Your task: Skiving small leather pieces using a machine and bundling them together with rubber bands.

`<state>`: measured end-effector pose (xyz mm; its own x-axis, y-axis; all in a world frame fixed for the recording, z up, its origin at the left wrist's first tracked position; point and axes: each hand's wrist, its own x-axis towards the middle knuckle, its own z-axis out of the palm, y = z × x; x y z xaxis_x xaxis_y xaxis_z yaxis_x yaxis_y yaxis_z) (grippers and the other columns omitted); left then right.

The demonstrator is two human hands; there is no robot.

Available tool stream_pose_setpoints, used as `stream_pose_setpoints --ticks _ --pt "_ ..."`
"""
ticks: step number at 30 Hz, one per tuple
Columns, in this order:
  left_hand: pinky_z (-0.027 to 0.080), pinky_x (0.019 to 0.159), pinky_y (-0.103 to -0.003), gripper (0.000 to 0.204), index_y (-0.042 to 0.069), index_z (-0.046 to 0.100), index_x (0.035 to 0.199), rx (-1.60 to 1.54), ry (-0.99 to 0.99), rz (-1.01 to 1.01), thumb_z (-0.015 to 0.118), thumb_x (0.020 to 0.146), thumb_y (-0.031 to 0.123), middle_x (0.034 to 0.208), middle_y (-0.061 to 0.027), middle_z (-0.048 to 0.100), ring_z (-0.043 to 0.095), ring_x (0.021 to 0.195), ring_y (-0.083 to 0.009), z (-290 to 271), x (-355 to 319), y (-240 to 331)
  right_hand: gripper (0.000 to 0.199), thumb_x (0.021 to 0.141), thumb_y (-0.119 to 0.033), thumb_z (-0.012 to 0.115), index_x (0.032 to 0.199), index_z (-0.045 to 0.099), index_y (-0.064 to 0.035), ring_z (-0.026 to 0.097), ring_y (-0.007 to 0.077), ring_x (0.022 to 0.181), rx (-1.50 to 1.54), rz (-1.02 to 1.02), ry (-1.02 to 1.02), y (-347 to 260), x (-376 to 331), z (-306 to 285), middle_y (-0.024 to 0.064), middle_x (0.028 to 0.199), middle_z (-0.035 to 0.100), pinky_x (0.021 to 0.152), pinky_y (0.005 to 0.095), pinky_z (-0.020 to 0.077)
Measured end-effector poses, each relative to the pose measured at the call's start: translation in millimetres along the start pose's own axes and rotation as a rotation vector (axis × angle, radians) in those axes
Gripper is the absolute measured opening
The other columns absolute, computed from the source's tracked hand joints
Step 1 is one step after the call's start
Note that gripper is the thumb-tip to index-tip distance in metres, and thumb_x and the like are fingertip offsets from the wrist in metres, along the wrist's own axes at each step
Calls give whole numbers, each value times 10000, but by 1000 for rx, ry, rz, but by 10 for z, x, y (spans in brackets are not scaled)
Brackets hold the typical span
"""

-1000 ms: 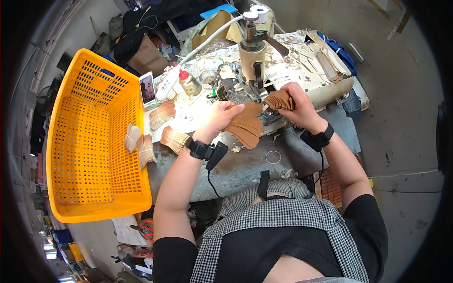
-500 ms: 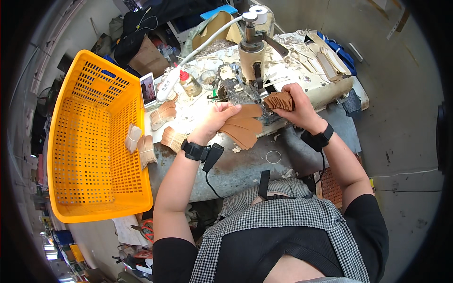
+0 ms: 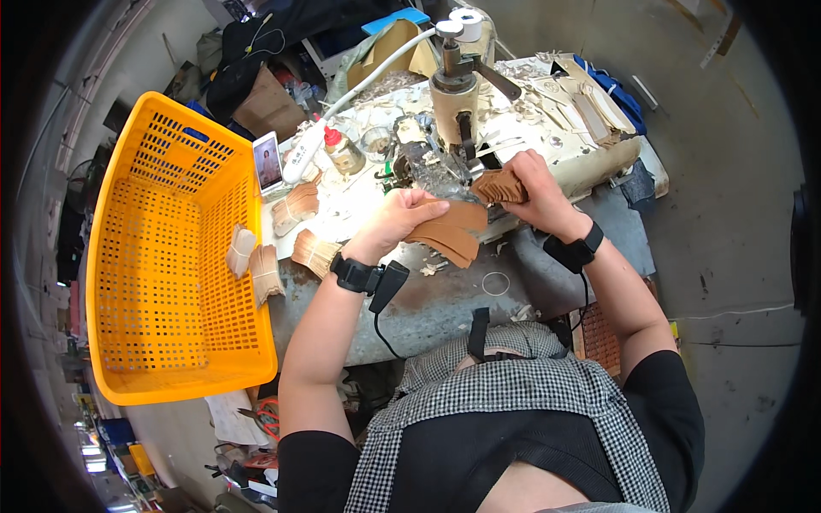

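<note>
My left hand (image 3: pixel 395 221) pinches a small fan of flat brown leather-like strips (image 3: pixel 451 232) between thumb and fingers, their free ends spread to the right. In my right hand (image 3: pixel 544 195) is a thick bunch of similar brown strips (image 3: pixel 496 187), gripped at its right side with the edges layered. The two lots lie close together, just in front of a bench machine (image 3: pixel 455 103) with a round-topped post and a side lever. Whether the strips touch the machine's working parts cannot be made out.
At the left stands a yellow perforated crate (image 3: pixel 184 282). Banded bundles of pale strips (image 3: pixel 296 209) lie beside it, near a propped phone (image 3: pixel 268 164) and a red-capped bottle (image 3: pixel 344 154). Scraps (image 3: pixel 547 103) litter the bench. A thin ring (image 3: pixel 495 284) lies on its front edge.
My left hand has shifted slightly right with its strips, and their fan is narrower. The bunch in my right hand has moved a little left, so the two lots are closer.
</note>
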<state>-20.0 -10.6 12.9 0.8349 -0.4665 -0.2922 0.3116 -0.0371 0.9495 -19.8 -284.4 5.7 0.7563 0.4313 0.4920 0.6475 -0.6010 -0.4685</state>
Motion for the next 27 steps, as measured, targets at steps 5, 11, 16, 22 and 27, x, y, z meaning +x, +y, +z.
stream_pose_setpoints --ticks 5,11,16,22,27 --pt "444 485 -178 242 41 654 906 -108 69 -52 663 890 283 778 -22 674 593 572 -47 5 -65 120 500 608 22 733 1043 493 -32 502 333 923 107 18 153 -27 -17 0 128 978 501 804 377 433" --pt "286 360 -169 234 81 652 821 -9 202 -40 666 886 305 632 42 606 452 427 0 93 25 95 510 604 2 732 1054 498 -45 501 326 972 72 -64 103 7 9 -40 122 1013 525 860 392 411" --pt "297 386 -155 225 98 652 812 88 93 -3 671 884 310 642 53 605 454 451 4 107 26 64 520 588 -41 754 1040 498 -53 490 324 981 -23 -185 24 -25 83 -39 121 995 528 899 405 374" --pt "316 395 -147 210 94 653 814 -20 -14 -14 674 883 291 655 49 614 453 457 7 -55 -59 64 502 609 -32 755 1043 504 -45 489 321 959 45 16 93 36 -14 14 115 989 531 844 389 405" --pt "301 363 -150 222 78 645 801 -6 89 -69 675 881 283 632 37 605 431 419 -1 -87 -11 30 496 624 -23 737 1064 511 -51 495 330 984 115 17 144 19 -24 -23 126 1026 528 858 386 413"
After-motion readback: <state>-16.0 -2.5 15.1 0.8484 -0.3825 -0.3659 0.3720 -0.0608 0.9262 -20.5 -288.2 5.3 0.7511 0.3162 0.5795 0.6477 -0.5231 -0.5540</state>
